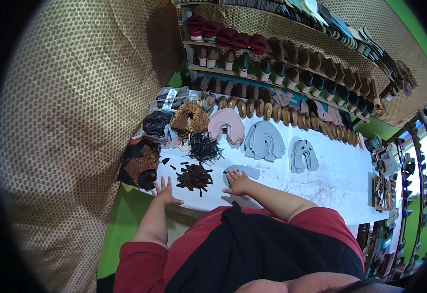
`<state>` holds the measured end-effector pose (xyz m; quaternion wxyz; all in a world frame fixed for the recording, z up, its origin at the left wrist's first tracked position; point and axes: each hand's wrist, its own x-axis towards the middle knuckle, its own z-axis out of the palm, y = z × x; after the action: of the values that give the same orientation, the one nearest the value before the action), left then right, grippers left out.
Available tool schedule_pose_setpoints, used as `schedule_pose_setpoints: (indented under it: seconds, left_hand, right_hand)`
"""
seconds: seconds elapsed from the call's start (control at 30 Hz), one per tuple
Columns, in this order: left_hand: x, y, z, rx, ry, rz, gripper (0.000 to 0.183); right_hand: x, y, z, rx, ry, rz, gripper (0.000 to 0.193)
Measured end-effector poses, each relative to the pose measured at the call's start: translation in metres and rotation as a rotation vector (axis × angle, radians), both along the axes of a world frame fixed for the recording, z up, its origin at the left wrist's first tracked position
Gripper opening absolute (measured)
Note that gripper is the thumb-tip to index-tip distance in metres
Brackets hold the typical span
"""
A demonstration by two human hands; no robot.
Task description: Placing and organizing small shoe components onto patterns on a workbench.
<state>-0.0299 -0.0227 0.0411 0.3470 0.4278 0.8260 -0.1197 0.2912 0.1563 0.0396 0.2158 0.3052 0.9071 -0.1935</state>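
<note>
My left hand [165, 192] lies flat with fingers spread on the white table [330, 180], close to its near edge, holding nothing. Just right of it sits a heap of dark brown strips [194, 177]. My right hand [238, 183] presses down on a grey shoe-upper piece [245, 172] lying flat on the table. A tangle of thin black strips [204, 148] lies beyond the brown heap.
Stacks of grey cut pieces [264, 140] [303, 156] and pink pieces [228, 124] lie farther back, with a brown woven piece [190, 118] and dark bags [142, 163] at the left. Shelves of shoes [282, 63] line the wall behind.
</note>
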Motion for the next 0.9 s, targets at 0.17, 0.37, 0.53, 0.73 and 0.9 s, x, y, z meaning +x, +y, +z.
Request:
schedule_pose_setpoints:
  seconds: [0.17, 0.37, 0.53, 0.73, 0.9]
  left_hand:
    - [-0.001, -0.001, -0.003, 0.014, 0.000, -0.013, 0.156]
    - [0.002, 0.002, 0.001, -0.007, 0.002, -0.010, 0.156]
    - [0.002, -0.002, -0.001, 0.018, 0.011, -0.008, 0.156]
    - [0.002, 0.000, 0.001, 0.012, 0.001, 0.000, 0.156]
    - [0.000, -0.001, -0.003, 0.014, 0.000, -0.017, 0.155]
  right_hand:
    - [0.005, -0.017, -0.008, 0.081, 0.069, -0.022, 0.101]
    - [-0.001, -0.009, -0.010, 0.018, 0.033, -0.051, 0.101]
    - [0.008, -0.012, -0.028, 0.186, 0.167, -0.034, 0.100]
    - [0.008, -0.011, -0.034, 0.259, 0.281, -0.031, 0.099]
    - [0.003, -0.005, -0.035, 0.269, 0.293, -0.049, 0.097]
